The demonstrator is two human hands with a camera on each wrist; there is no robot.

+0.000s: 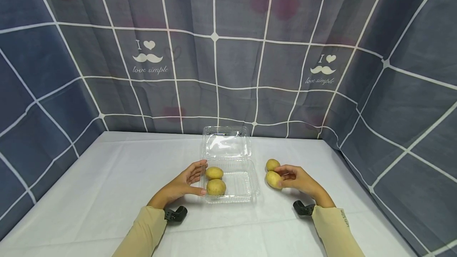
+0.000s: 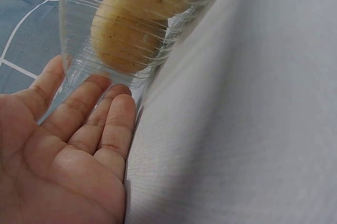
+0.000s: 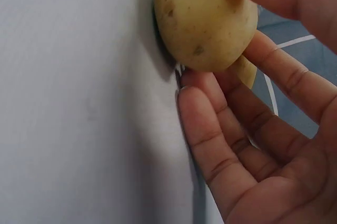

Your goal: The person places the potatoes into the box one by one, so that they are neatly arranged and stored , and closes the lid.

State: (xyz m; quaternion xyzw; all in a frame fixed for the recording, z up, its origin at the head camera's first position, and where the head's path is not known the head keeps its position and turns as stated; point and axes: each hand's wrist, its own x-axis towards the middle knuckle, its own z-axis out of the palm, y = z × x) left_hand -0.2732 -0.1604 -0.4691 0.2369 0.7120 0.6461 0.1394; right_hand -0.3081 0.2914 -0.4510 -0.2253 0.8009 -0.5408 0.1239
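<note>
A clear plastic clamshell box [image 1: 240, 177] lies on the white table with its lid raised at the back. Two potatoes, one behind the other, sit at its left side: the nearer potato [image 1: 216, 187] and the farther potato [image 1: 214, 173]. My left hand [image 1: 189, 179] rests against the box's left wall, its fingers fairly straight and fingertips at the plastic in the left wrist view. To the right of the box, my right hand [image 1: 296, 177] holds a potato [image 3: 205, 18] between thumb and fingers, low at the table. Another potato [image 1: 273, 164] lies just behind it, mostly hidden in the right wrist view.
A white cloth [image 1: 107, 193] covers the table. The box's raised lid [image 1: 226, 142] stands near the back edge. Dark checked curtains [image 1: 235, 62] hang behind and at both sides. Each wrist wears a black camera mount [image 1: 175, 214].
</note>
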